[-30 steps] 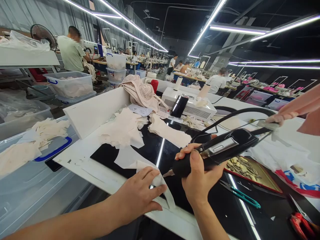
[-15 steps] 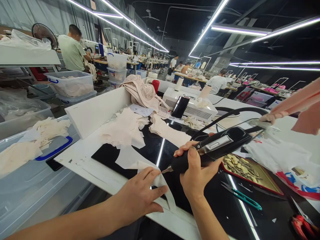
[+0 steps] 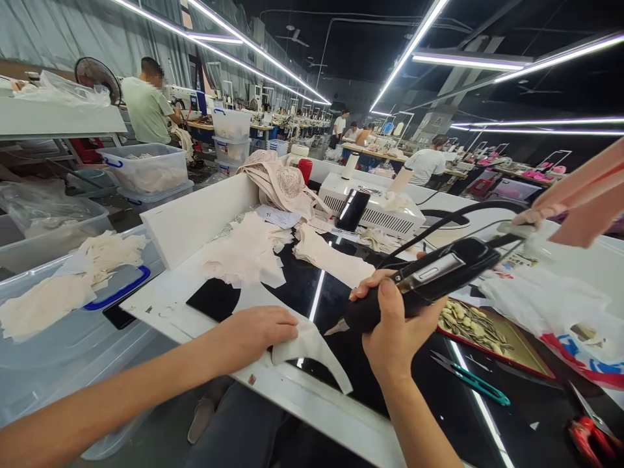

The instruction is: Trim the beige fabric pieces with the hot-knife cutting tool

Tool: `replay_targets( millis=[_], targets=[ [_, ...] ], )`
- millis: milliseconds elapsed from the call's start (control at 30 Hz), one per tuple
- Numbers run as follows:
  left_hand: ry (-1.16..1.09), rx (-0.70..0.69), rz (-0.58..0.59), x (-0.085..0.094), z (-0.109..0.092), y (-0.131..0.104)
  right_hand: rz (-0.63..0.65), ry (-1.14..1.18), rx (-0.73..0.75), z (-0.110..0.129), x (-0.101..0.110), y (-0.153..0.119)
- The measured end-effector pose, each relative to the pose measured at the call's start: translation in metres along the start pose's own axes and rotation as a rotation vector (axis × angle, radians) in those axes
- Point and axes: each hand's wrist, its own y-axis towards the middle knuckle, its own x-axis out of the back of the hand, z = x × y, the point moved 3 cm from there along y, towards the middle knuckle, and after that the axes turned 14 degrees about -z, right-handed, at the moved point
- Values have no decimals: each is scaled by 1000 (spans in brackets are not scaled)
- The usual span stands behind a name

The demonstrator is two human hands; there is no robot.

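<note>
**Left hand on the cloth, tool tip just clear of it**

Left hand [image 3: 266, 331]: palm down on a white cloth [image 3: 314, 348] at the near edge of the bench [image 3: 190, 318]. Thumb hidden; cannot tell whether it pinches or merely rests. Right hand [image 3: 400, 338]: wrapped firmly around a black tool [image 3: 441, 270], thumb on top.

Key relation: cloth lies between the hands, running from far left, under the left fingers, to a narrow end at near right. Left hand nearer, touching. Tool's long axis slants from far right down to near left; its blurred tip [image 3: 337, 327] points at the cloth, apart from it, just right.

Beyond: black panel [image 3: 298, 286] beneath; cream pile [image 3: 238, 250] far left; phone [image 3: 352, 209] leaning on a vented box [image 3: 400, 224], far side. Right: seed tray [image 3: 529, 351], teal snips [image 3: 480, 383], red scissors [image 3: 585, 439] nearest.

Writing: slip [image 3: 277, 216] behind the pile bears marks, too small to read surely. Bag [image 3: 546, 292] at right has red and blue print, no legible letters. No brand readable on the tool.
</note>
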Motion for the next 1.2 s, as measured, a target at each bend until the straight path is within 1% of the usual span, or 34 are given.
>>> replay_targets(
  millis=[67,133,267,367,500,633,700,800,933,1033,1200],
  targets=[
    [25,15,13,3,5,0,-7,2,-14,8,2,1],
    [106,40,21,2,2,1,-15,0,-39,15,5,1],
    [345,106,65,-11,-20,7,-24,-15,-88,27,14,-5],
    [463,165,112,-22,-38,13,-19,-26,-95,32,21,-9],
    [491,240,193,-25,-54,19,-23,-19,-89,33,27,-11],
    [479,282,233,-20,-59,22,-22,-15,-73,30,31,-12],
    [471,276,214,-19,-59,22,-19,-14,-69,29,32,-13],
    [479,240,151,-20,-59,19,-19,-11,-69,27,34,-14],
    [534,185,87,-23,-59,15,-2,-24,-60,24,34,-17],
    [573,148,42,-25,-62,12,9,-34,-54,22,34,-18],
    [620,117,-70,-27,-69,4,20,-24,-60,21,33,-19]
  ],
)
